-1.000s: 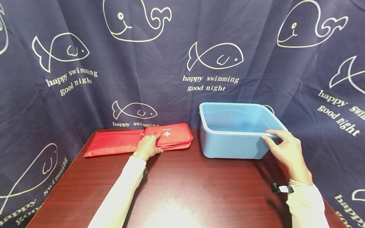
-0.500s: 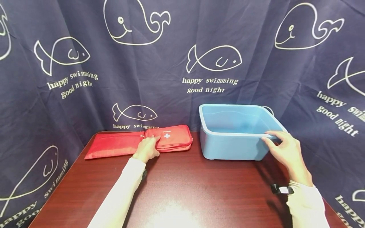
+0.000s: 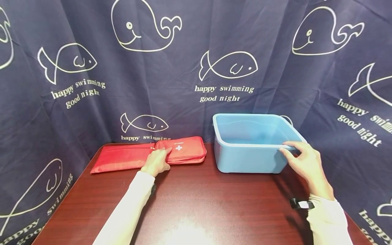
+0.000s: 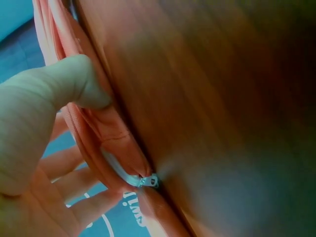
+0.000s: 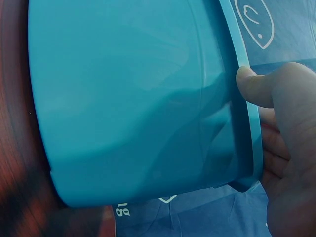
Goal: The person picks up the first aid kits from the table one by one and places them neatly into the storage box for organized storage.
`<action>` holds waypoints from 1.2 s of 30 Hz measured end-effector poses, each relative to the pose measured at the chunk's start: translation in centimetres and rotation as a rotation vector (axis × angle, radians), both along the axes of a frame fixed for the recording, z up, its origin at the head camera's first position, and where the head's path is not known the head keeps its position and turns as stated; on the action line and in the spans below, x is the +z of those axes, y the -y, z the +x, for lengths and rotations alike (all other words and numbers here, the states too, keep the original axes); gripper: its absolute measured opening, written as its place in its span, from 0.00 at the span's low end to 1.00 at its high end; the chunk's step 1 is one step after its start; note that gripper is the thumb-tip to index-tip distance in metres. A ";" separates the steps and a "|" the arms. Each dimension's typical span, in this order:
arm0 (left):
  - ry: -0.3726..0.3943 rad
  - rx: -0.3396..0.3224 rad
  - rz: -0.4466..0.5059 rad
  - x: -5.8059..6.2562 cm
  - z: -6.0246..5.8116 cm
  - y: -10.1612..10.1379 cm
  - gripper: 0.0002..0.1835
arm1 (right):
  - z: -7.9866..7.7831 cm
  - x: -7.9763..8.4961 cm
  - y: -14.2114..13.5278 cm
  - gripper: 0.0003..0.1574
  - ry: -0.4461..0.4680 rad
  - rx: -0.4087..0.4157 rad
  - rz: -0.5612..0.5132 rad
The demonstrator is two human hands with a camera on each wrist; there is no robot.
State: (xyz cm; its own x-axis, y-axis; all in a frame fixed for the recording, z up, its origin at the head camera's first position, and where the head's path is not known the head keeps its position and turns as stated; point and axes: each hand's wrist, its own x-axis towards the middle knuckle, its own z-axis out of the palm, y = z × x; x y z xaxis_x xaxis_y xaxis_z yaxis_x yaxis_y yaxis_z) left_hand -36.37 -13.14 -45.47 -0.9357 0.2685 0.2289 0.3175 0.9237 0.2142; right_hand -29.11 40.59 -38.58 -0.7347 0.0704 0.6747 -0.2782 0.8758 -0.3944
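Observation:
A red first aid pouch (image 3: 191,149) with a white cross lies at the table's back edge in the head view. My left hand (image 3: 157,161) grips its left end, fingers over the top and thumb at the front side. In the left wrist view the thumb (image 4: 81,81) presses the pouch's zipped side, close to a zipper pull (image 4: 149,181). A long flat red pouch (image 3: 120,158) lies directly left, partly behind this hand. At the right, my right hand (image 3: 305,162) pinches the rim of a blue plastic bin (image 3: 248,159), thumb outside and fingers inside.
The brown wooden table (image 3: 208,200) carries everything, with a bright glare near its front. A dark blue curtain (image 3: 183,75) with whale and fish prints hangs right behind and at both sides. A thin wire handle (image 3: 287,118) shows behind the bin.
The left thumb has drawn in closer to the first aid pouch. The head view has tilted slightly, so the scene sits lower. The right hand keeps its hold on the bin rim.

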 end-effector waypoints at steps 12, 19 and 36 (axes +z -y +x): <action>-0.028 0.011 0.067 -0.3 -0.1 1.0 0.33 | 0.1 -0.3 -0.1 0.14 -0.009 0.008 -0.005; -0.071 -0.024 0.129 -0.3 -0.4 1.6 0.25 | 0.0 -0.2 -0.2 0.15 0.000 0.005 -0.009; -0.112 -0.019 0.186 -0.1 0.1 2.1 0.19 | 0.0 -0.1 0.1 0.14 -0.017 0.016 -0.010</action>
